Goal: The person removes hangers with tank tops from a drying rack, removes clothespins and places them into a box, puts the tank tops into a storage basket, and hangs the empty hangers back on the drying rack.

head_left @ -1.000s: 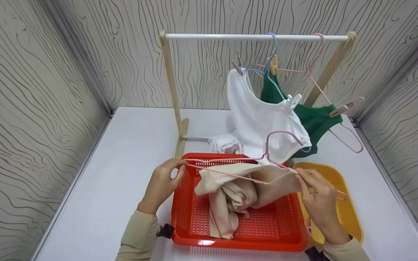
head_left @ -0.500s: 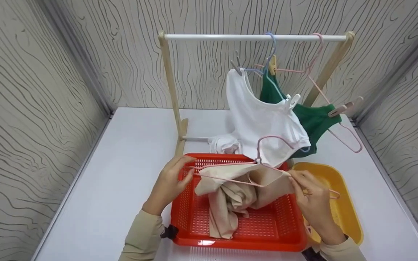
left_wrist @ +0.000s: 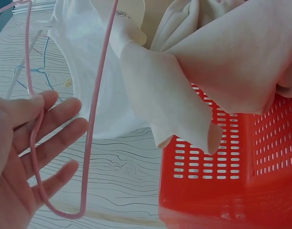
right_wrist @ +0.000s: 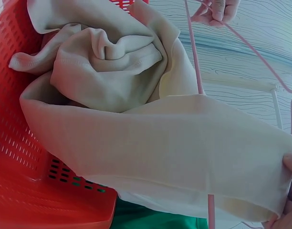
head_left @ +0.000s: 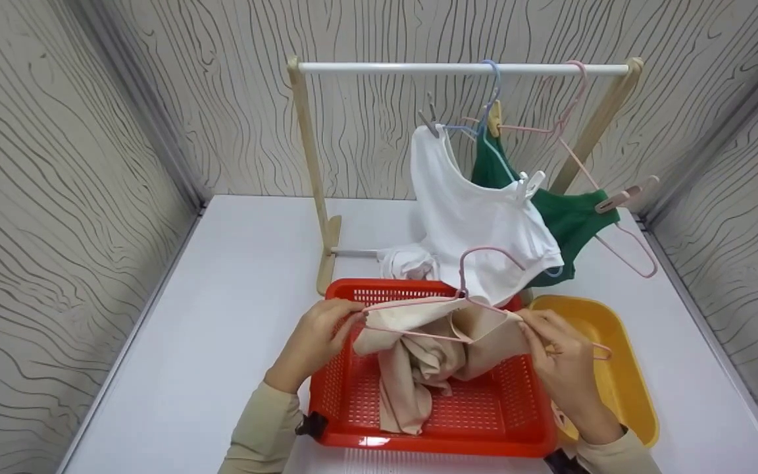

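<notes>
A pink clothes hanger (head_left: 412,334), its hook upward, is held level above the red basket by both hands. The left hand (head_left: 316,339) pinches its left part between thumb and index finger; in the left wrist view the other fingers of that hand (left_wrist: 41,148) are spread behind the hanger's rounded end. The right hand (head_left: 566,362) pinches the edge of a beige top (head_left: 494,345), whose fabric goes round the hanger's right arm. That arm's tip sticks out beyond the right hand. The rest of the top lies bunched in the basket.
The red basket (head_left: 435,444) stands in front, with a yellow tub (head_left: 639,388) to its right. Behind is a rack with a white bar (head_left: 392,68). On it hang a white tank top (head_left: 464,204) and a green top (head_left: 570,214), clipped with clothespins.
The left hand has moved right along the hanger, its fingers opening and then closing on it again. The hanger and the right hand have come slightly left and nearer the body.
</notes>
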Available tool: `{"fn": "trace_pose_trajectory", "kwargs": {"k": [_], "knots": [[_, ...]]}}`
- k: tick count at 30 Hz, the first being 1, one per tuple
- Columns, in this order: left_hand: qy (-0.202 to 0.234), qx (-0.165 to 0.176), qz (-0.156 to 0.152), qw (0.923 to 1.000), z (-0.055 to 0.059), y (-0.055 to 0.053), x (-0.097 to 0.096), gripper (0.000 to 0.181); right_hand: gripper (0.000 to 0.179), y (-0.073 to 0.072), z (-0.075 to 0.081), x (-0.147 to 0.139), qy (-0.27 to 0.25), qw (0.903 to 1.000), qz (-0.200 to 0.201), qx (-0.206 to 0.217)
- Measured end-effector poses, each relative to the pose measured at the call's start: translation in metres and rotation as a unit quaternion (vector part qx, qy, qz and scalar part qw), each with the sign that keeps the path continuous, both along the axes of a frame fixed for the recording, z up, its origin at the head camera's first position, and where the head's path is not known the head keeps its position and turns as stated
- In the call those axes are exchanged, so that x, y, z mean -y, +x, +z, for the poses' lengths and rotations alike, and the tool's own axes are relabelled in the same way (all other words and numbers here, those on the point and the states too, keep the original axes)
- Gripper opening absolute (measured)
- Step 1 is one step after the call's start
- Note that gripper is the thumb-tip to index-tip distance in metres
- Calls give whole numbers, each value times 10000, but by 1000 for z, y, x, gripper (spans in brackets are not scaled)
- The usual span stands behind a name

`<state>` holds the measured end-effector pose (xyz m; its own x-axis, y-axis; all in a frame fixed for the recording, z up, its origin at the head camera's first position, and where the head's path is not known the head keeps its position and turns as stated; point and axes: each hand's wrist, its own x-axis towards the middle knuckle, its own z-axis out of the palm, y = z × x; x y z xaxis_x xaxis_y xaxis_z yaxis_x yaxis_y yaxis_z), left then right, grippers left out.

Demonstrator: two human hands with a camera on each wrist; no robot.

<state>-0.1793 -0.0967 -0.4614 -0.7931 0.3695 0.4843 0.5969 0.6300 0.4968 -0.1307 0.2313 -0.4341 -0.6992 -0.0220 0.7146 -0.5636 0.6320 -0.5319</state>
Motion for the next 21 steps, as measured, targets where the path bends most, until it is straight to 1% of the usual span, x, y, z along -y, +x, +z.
{"fn": "trace_pose_trajectory", "kwargs": {"k": [5, 10, 13, 18, 21], "knots": [[88, -143, 40, 9999, -1, -1, 1, 15, 30, 2, 0, 0, -3, 9991, -156, 397], [88, -344, 147, 9993, -3, -2, 3, 13, 28, 3, -1, -2, -67, 9983, -112, 567], [88, -462, 196, 9987, -3, -3, 5, 13, 27, 3, -1, -4, -55, 9983, -144, 558], [128, -661, 355, 9971, -3, -4, 9, 12, 25, 1, 0, -9, -81, 9990, -289, 331], [177, -667, 462, 9965, -3, -4, 14, 11, 23, 1, 0, -13, -152, 9987, -357, 317]]}}
